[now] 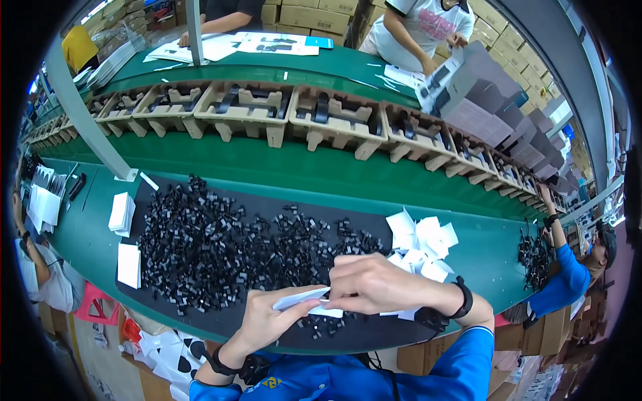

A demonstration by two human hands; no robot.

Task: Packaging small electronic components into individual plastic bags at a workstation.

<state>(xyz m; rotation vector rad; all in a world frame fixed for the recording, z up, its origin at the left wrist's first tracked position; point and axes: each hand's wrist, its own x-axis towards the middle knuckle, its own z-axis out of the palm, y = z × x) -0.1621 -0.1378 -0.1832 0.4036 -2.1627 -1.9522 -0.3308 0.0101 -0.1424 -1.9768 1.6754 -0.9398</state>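
Note:
My left hand (271, 314) is closed on a folded white paper card (297, 298), thumb on the near side, holding it a little above the front of the black mat (264, 206). At the card's right end my right hand (371, 284) pinches with its fingertips. Something small and dark shows there, but the fingers mostly hide it. Beneath and beyond both hands spreads a big heap of small black plastic parts (194, 247). A loose pile of folded white cards (424, 240) lies beyond my right hand. Black bands circle both wrists.
Two stacks of white cards (122, 214) stand at the mat's left. Beyond the green bench (87, 200) runs a row of molded trays (251, 110) with black items. A metal post (87, 127) rises at left. Co-workers sit at both sides; a black cable pile (535, 257) lies right.

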